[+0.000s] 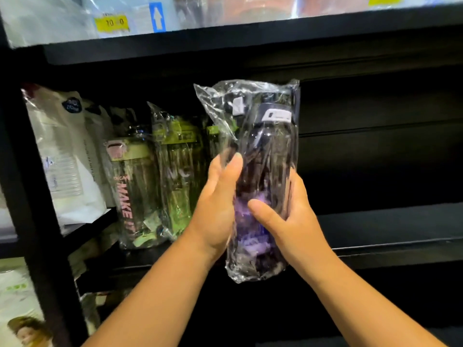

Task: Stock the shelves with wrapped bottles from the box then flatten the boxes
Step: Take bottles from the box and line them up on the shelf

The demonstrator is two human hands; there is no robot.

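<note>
Hands meet around one wrapped bottle [263, 156] in the head view. It is a dark, purple-tinted bottle in clear, crinkled plastic, held nearly upright in the air before the black shelf [375, 221], not resting on it. The left hand [215, 209] clasps its left side, thumb lying up the front of the wrap. The right hand [290, 221] grips the lower right side, thumb laid across the front and fingers curled behind. The bottle's cap end rises well above both hands and its base hangs just below them. Left of it, green-lidded wrapped bottles [140, 191] stand on the shelf, with white pouches [65, 159] further left. A yellow price tag [111, 22] sits on the upper shelf.
</note>
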